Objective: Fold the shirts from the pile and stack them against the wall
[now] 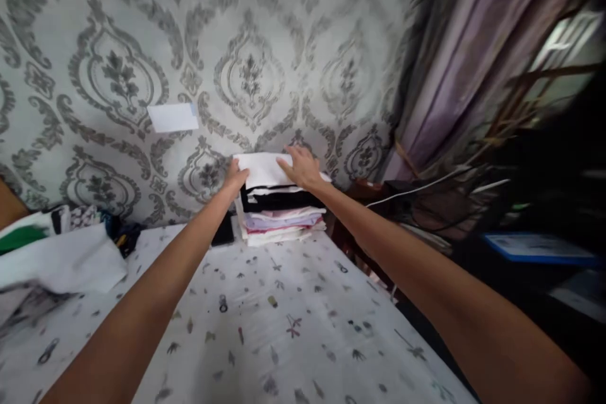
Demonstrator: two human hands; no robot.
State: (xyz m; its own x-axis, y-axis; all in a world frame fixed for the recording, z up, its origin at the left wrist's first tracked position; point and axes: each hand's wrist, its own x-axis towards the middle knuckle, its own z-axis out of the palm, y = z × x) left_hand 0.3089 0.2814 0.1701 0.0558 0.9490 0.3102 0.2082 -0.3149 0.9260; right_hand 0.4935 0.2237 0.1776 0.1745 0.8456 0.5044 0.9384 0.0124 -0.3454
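A stack of folded clothes (284,221) stands at the far end of the bed, against the wall. Its layers are black, pink, lilac and white. On top lies a folded white cloth (265,169). My left hand (235,179) grips the left edge of this cloth, thumb on top and the other fingers partly hidden at the side. Over its right part rests my right hand (303,167), palm down with fingers spread. Both arms reach forward over the bed.
Loose clothes (71,255) lie heaped on the bed (265,328) at left. A dark flat object (222,232) is beside the stack. Beyond the bed's right edge are a white cable (421,190), a blue-edged item (540,247) and a purple curtain (454,69). White paper (173,118) hangs on the wall.
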